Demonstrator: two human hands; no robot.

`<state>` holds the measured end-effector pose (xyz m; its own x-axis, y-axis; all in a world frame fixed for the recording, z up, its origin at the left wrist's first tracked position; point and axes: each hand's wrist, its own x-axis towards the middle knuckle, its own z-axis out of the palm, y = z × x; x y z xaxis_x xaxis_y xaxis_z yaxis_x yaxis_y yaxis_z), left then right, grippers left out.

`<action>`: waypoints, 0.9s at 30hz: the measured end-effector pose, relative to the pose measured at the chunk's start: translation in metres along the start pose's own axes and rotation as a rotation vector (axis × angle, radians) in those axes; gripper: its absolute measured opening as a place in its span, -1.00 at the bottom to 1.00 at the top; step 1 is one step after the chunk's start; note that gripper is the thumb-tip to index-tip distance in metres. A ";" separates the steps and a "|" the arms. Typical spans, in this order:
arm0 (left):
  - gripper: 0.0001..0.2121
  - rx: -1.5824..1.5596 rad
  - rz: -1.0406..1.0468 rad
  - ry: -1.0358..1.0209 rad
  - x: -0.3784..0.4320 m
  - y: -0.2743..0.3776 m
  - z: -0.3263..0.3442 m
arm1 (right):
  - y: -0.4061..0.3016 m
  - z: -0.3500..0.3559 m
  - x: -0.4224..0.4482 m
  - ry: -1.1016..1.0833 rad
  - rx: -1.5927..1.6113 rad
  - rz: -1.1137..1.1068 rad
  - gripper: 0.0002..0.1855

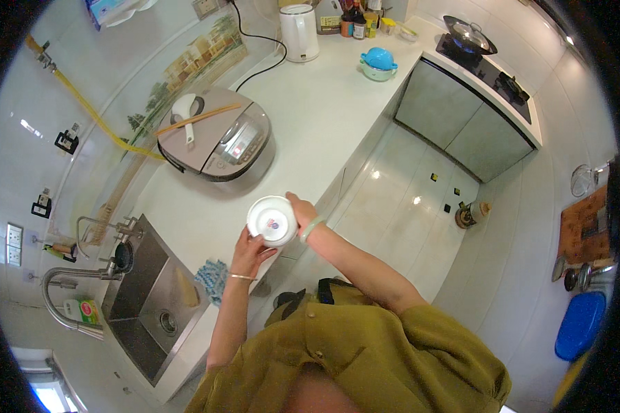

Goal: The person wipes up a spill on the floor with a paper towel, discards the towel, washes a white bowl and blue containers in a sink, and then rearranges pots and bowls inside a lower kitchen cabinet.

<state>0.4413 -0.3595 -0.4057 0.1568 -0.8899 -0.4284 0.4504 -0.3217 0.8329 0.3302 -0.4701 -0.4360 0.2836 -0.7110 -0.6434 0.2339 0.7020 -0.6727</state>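
Observation:
Both of my hands grip a white ceramic bowl (pixel 272 221) by its rim, its underside with a foot ring and a small printed mark turned up toward me. My left hand (pixel 249 253) holds the near left side, thumb against the base. On the far right side is my right hand (pixel 303 211), whose fingers are partly hidden by the bowl. The bowl is over the front edge of the white countertop (pixel 305 134). Close to my left wrist lies a blue and white knitted dishcloth (pixel 213 279) at the counter's edge.
A rice cooker (pixel 217 137) with wooden chopsticks (pixel 199 120) and a white rice paddle (pixel 187 111) on its lid stands ahead. Left is a steel sink (pixel 155 299). Farther back are a white electric kettle (pixel 298 33), blue and green bowls (pixel 378 64) and a lidded wok (pixel 470 36) over a lit burner.

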 end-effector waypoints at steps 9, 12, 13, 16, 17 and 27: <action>-0.55 0.053 -0.026 -0.083 0.093 -0.001 0.082 | -0.044 -0.087 0.063 0.087 -0.384 -0.659 -0.51; -0.56 0.131 -0.001 -0.014 0.125 0.007 0.096 | -0.076 -0.093 0.064 0.065 -0.536 -0.762 -0.50; -0.56 0.120 0.004 -0.017 0.138 0.008 0.099 | -0.086 -0.097 0.069 -0.010 -0.529 -0.690 -0.47; -0.55 0.174 -0.012 -0.034 0.178 0.014 0.105 | -0.105 -0.107 0.104 -0.043 -0.796 -0.646 -0.36; -0.54 0.175 -0.064 0.003 0.191 0.018 0.108 | -0.114 -0.109 0.117 -0.034 -0.805 -0.652 -0.36; -0.61 0.435 -0.049 0.147 0.275 0.024 0.125 | -0.175 -0.107 0.167 -0.048 -0.995 -0.481 -0.35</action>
<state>0.3851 -0.6527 -0.4597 0.2815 -0.8253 -0.4896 0.0543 -0.4957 0.8668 0.2371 -0.7167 -0.4648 0.4045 -0.8836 -0.2358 -0.5169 -0.0081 -0.8560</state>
